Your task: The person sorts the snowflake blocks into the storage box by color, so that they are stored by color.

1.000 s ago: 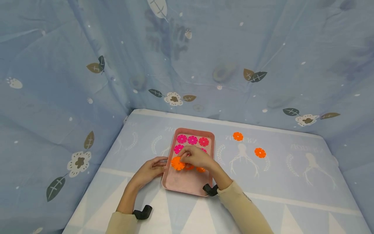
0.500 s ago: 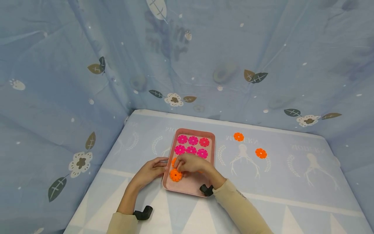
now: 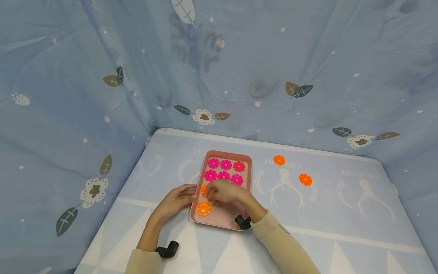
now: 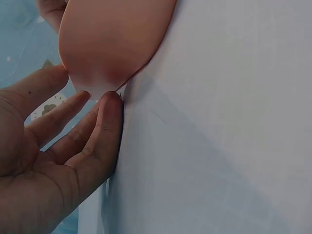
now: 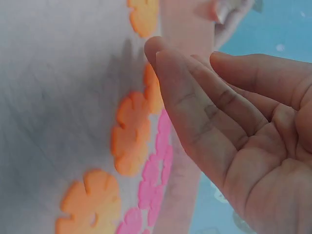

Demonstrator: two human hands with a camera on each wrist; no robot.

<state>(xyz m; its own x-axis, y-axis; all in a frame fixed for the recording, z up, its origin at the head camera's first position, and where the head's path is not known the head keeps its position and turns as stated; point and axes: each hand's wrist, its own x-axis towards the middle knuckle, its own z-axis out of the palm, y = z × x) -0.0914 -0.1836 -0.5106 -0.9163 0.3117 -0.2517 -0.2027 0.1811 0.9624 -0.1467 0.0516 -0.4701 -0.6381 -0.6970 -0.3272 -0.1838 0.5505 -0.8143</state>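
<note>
A pink tray (image 3: 222,220) on the table holds rows of flower-shaped notched discs. Pink discs (image 3: 224,175) fill its far part, and orange discs (image 5: 130,134) lie nearer the front. One orange disc (image 3: 203,209) lies at the tray's front left. Just beside it is my right hand (image 3: 224,191), fingers loosely bent, nothing between them in the right wrist view; it covers part of the orange row. My left hand (image 3: 174,201) touches the tray's left side with its fingertips, as the left wrist view also shows.
Two orange discs lie on the table right of the tray: the farther disc (image 3: 279,160) and the nearer disc (image 3: 305,179). A patterned blue curtain (image 3: 239,76) stands behind the table. A black band (image 3: 167,249) sits on my left wrist.
My right hand has brought an orange disc from over the orange row toward the tray's front left and let it go there. The left hand has stayed at the tray's side.
</note>
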